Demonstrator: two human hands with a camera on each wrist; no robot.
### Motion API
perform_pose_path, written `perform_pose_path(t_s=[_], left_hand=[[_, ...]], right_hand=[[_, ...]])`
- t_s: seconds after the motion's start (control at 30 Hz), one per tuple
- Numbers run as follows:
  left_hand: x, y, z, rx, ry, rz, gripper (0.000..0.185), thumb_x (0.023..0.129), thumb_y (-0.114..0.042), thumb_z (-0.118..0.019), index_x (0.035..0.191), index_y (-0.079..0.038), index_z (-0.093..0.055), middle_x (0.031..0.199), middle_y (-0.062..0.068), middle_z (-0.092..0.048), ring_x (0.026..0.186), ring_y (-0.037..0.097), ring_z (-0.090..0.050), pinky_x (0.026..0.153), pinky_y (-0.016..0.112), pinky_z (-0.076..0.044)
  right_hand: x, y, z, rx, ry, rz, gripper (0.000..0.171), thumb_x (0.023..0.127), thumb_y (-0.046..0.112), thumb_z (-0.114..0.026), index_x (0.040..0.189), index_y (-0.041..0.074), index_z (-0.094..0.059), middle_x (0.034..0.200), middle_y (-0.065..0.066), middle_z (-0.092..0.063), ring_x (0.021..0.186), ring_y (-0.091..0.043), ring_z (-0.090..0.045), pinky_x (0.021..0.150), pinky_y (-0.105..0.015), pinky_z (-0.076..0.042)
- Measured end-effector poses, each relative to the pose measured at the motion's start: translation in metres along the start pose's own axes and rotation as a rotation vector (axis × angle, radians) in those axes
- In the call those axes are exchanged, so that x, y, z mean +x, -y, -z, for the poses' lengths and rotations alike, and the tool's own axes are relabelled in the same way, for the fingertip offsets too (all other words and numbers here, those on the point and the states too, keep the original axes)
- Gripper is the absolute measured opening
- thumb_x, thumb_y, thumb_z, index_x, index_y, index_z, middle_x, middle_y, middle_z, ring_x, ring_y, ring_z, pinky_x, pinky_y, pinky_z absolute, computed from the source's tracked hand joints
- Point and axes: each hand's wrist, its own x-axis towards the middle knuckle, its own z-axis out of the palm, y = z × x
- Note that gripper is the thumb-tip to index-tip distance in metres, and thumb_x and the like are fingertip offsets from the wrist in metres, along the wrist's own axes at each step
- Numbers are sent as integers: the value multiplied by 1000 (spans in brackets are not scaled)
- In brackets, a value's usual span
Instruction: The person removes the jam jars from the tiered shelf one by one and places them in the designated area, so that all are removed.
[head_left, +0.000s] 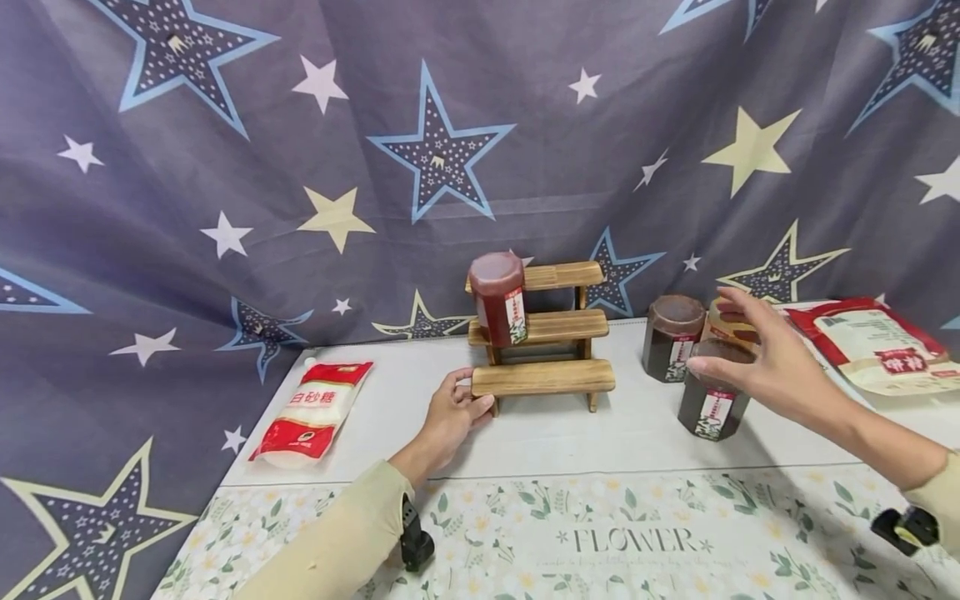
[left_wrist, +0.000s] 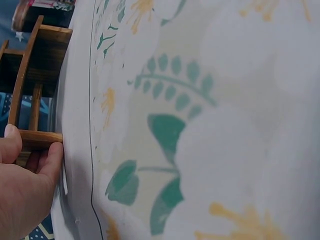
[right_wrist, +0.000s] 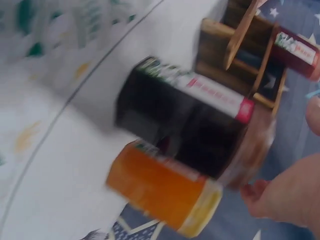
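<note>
A wooden three-step rack (head_left: 542, 335) stands mid-table, with a red jar (head_left: 498, 298) on its middle step. My left hand (head_left: 456, 410) grips the left end of the bottom step; in the left wrist view the thumb lies on that plank (left_wrist: 42, 137) and the fingers (left_wrist: 50, 162) curl under it. My right hand (head_left: 733, 343) hovers with spread fingers just above a dark jar (head_left: 711, 404), not touching it. The blurred right wrist view shows that dark jar (right_wrist: 185, 125), an orange jar (right_wrist: 160, 189) and the rack (right_wrist: 240, 55).
A second dark jar (head_left: 671, 337) and an orange jar (head_left: 722, 321) stand behind my right hand. A white sugar bag (head_left: 313, 412) lies at the left, a red-and-white bag (head_left: 873, 346) at the far right. A floral cloth (head_left: 600, 533) covers the table's front edge.
</note>
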Motion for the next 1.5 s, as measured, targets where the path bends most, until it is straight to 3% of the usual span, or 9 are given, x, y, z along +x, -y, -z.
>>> perform_pose_path(t_s=[0.2,0.3,0.4,0.53,0.73,1.17,1.37,1.5], left_hand=[[1,0,1,0,4,-13,55,92,4,-60,141,-4,-36,111,20,-56,101,28,-63,93,42,-55],[2,1,1,1,4,-12,55,92,3,-60,141,-4,-36,111,20,-57,102,29,-63,93,42,-55],[1,1,1,4,5,-4,56,92,3,-60,142,-5,-35,112,20,-56,104,31,-62,94,43,-54],[0,0,1,7,1,-1,56,92,2,-60,142,-6,-36,112,20,-56,106,33,-61,94,43,-54],[0,0,1,4,5,2,56,93,2,-60,142,-6,-35,113,20,-56,107,33,-61,94,41,-54],[1,-1,1,11,-6,8,56,92,3,-60,141,-6,-36,111,19,-57,100,25,-63,92,39,-56],[0,-1,0,15,-10,8,55,92,3,-60,141,-6,-37,112,20,-57,101,26,-63,93,42,-55],[0,0,0,11,-13,4,54,92,3,-61,140,-6,-38,112,20,-57,103,29,-62,93,42,-55]], right_hand=[[11,22,-22,38,-2,101,92,77,17,-83,150,8,-28,134,-23,-44,119,-41,-46,96,-38,-46],[17,34,-31,63,25,115,91,78,19,-82,150,9,-28,132,-22,-45,119,-41,-47,96,-53,-44],[25,47,-37,94,68,127,91,80,20,-81,151,9,-25,134,-22,-44,123,-41,-45,102,-57,-40],[38,62,-49,141,129,127,93,82,23,-79,153,12,-21,139,-20,-42,129,-39,-41,108,-54,-37],[57,75,-70,193,179,98,96,81,26,-80,154,13,-18,144,-18,-39,131,-35,-40,107,-52,-38],[102,98,-94,241,184,94,99,80,30,-80,154,14,-17,140,-18,-43,129,-33,-43,105,-48,-44],[115,105,-112,268,211,53,103,78,29,-82,154,13,-14,141,-18,-41,129,-31,-43,104,-47,-44],[119,108,-125,274,211,79,102,77,29,-83,153,9,-18,135,-17,-49,121,-29,-50,99,-47,-49]])
